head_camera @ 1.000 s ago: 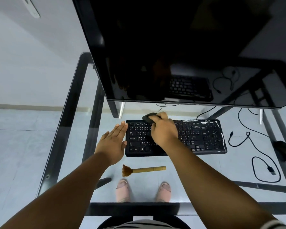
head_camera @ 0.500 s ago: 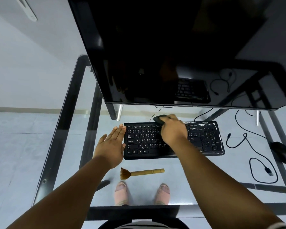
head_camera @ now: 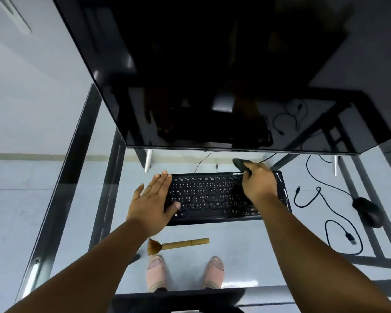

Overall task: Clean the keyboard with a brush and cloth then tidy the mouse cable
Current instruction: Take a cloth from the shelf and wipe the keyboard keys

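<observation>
The flat black plastic keyboard lies on the clear glass desk, below the lower edge of the large black monitor. Its upper right part is being wiped with a dark crumpled cloth, which is clenched in the curled fingers of the right hand. The keyboard's left end is steadied by the left hand, laid flat with fingers straight and released, nothing being grasped. The small wooden-handled brush with brown bristles is set down on the glass in front of the keyboard, so the brushing is judged finished and the cloth stage well advanced. The mouse cable is not yet tidied: the thin black cable lies in loose loops on the glass at the right, beside the black mouse; whether a second cable is mixed in cannot be made out clearly.

Compared with a second ago, the cloth is seen shifted from the upper left of the key field toward the right end, while the left hand has been kept at the left edge and the brush left unmoved.
</observation>
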Demonstrator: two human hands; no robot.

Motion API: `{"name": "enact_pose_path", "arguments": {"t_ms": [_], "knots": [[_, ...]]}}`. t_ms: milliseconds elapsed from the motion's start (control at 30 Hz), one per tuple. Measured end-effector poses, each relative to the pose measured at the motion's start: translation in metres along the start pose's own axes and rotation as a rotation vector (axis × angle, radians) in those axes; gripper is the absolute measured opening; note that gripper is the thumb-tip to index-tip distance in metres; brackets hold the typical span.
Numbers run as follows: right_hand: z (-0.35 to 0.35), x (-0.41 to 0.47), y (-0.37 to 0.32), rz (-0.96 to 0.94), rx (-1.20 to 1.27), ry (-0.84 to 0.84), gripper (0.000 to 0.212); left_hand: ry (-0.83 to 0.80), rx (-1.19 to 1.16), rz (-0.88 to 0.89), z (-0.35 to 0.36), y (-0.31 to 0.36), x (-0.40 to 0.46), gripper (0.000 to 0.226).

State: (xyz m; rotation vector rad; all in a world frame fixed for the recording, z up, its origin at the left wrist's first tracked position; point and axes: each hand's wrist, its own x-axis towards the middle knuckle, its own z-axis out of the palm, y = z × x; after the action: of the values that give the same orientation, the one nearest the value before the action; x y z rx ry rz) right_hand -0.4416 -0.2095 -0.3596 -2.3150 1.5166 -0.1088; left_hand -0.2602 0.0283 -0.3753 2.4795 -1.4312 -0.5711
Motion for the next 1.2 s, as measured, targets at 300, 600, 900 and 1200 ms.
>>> {"name": "enact_pose_path", "arguments": {"t_ms": [300, 600, 900, 1200], "knots": [[0.002, 0.006, 0.0, -0.258, -0.03, -0.148, 0.037, -0.135, 0.202, -0.026, 0.002, 0.039, 0.027, 0.132], [-0.008, 0.019, 0.001, -0.168, -0.036, -0.127, 0.036, -0.168, 0.241, -0.062, -0.001, 0.048, 0.03, 0.132], [-0.022, 0.026, 0.035, -0.195, -0.086, -0.151, 0.042, -0.14, 0.188, -0.073, -0.001, 0.05, 0.028, 0.132], [-0.008, 0.001, 0.009, -0.454, 0.002, -0.209, 0.046, -0.124, 0.153, -0.07, -0.001, 0.048, 0.025, 0.13]]}}
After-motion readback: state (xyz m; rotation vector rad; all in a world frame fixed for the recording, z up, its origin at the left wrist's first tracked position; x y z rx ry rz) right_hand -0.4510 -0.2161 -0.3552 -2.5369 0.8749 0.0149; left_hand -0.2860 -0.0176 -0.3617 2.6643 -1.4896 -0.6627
